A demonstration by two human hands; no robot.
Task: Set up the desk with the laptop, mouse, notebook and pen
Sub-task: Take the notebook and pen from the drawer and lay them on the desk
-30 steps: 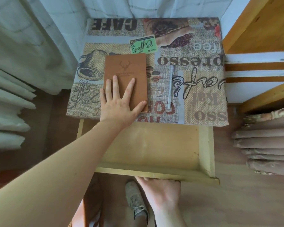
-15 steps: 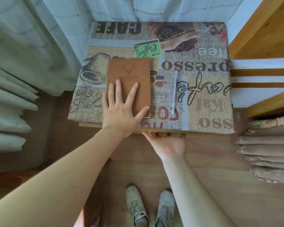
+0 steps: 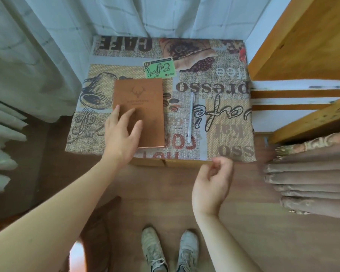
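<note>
A brown notebook (image 3: pixel 140 107) with a deer-head emblem lies closed on the left half of the small desk (image 3: pixel 230 138), which wears a coffee-print cloth. A pale, clear pen (image 3: pixel 190 117) lies to the right of it, parallel to its long edge. My left hand (image 3: pixel 121 138) hovers over the notebook's near left corner, fingers spread, holding nothing. My right hand (image 3: pixel 212 182) hangs just in front of the desk's near edge, fingers loosely curled and empty. No laptop or mouse is in view.
The drawer front (image 3: pixel 171 162) sits flush under the desk edge. A white curtain (image 3: pixel 37 55) hangs at left and behind. A wooden shelf unit (image 3: pixel 302 55) stands at right, a brown curtain (image 3: pixel 306 179) below it. My shoes (image 3: pixel 169 250) stand on the wooden floor.
The open drawer under the desk was pushed shut by my right hand, which has now drawn back from the edge. My left hand has lifted off the notebook and slid left.
</note>
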